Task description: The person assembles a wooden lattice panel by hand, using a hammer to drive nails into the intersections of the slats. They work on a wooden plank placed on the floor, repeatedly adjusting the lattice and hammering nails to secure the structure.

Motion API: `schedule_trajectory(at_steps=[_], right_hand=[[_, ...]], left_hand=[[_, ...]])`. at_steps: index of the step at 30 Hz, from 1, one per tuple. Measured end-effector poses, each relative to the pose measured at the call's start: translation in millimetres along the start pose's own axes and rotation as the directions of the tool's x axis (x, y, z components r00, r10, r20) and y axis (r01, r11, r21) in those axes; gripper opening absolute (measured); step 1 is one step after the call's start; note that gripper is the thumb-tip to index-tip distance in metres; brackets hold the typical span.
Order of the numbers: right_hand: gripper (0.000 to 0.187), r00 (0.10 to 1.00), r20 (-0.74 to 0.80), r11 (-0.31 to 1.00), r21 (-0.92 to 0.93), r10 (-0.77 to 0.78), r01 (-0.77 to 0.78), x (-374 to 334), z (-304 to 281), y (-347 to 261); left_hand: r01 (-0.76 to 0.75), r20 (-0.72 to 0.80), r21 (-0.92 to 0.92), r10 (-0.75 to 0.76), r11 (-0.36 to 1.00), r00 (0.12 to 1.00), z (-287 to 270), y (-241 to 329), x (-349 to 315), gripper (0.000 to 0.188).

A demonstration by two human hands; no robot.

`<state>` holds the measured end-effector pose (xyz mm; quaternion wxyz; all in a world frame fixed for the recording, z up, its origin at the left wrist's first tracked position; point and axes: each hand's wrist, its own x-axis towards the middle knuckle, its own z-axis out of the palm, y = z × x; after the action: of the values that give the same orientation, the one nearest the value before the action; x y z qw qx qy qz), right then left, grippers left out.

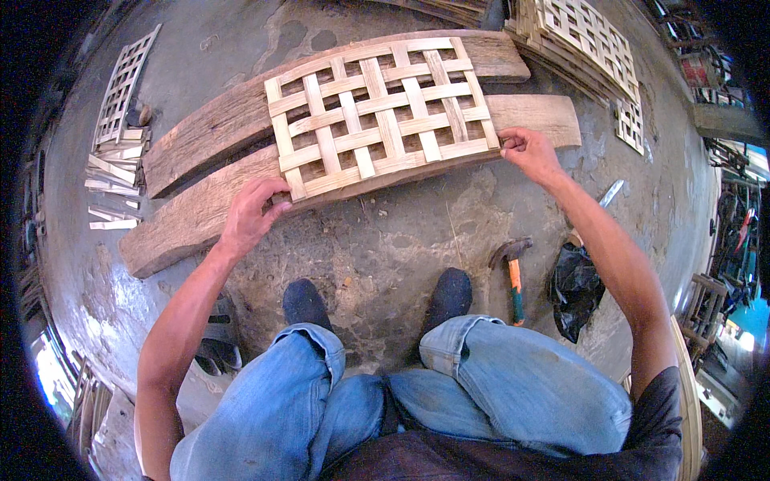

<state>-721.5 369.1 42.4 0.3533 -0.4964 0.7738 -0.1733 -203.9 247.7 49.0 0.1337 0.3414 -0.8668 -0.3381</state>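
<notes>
A panel of pale wooden strips (386,120), woven into an open lattice, lies across two thick, rough planks, the far one (212,127) and the near one (188,215). At the panel's near left corner, my left hand (253,212) has its fingers and thumb closed on the edge. My right hand (529,152) pinches the near right corner between thumb and fingertips. The panel's near edge rests along the near plank, and wood shows through its square gaps.
Woven panels (589,48) are stacked at the far right. Another panel (128,84) and loose strips (116,180) lie far left. A hammer (514,280) with an orange and green handle, a black plastic bag (576,293) and a blade (611,193) are on the floor right of my feet.
</notes>
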Motion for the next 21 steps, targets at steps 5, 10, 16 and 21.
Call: schedule_trajectory(at_steps=[5, 10, 16, 21], right_hand=[[0.039, 1.0, -0.018, 1.0, 0.011, -0.008, 0.008, -5.1, 1.4, -2.6], [0.038, 0.999, -0.03, 0.998, -0.057, -0.028, 0.026, -2.6, -1.5, 5.6], [0.037, 0.999, -0.013, 0.999, 0.03, -0.029, 0.03, -4.0, 1.2, 2.3], [0.035, 0.997, -0.044, 0.998, 0.007, -0.063, 0.064, -4.3, 1.6, -0.6]], left_hand=[[-0.03, -0.048, 0.063, 0.033, 0.998, 0.998, -6.8, 8.7, -3.7, 0.035], [0.024, -0.022, 0.041, -0.023, 0.999, 0.999, -5.5, 4.3, -6.3, 0.035], [0.036, -0.051, 0.02, -0.035, 0.999, 0.998, -2.1, 1.1, -9.3, 0.033], [0.03, -0.052, 0.037, -0.028, 0.999, 0.998, -1.3, -1.4, -9.9, 0.033]])
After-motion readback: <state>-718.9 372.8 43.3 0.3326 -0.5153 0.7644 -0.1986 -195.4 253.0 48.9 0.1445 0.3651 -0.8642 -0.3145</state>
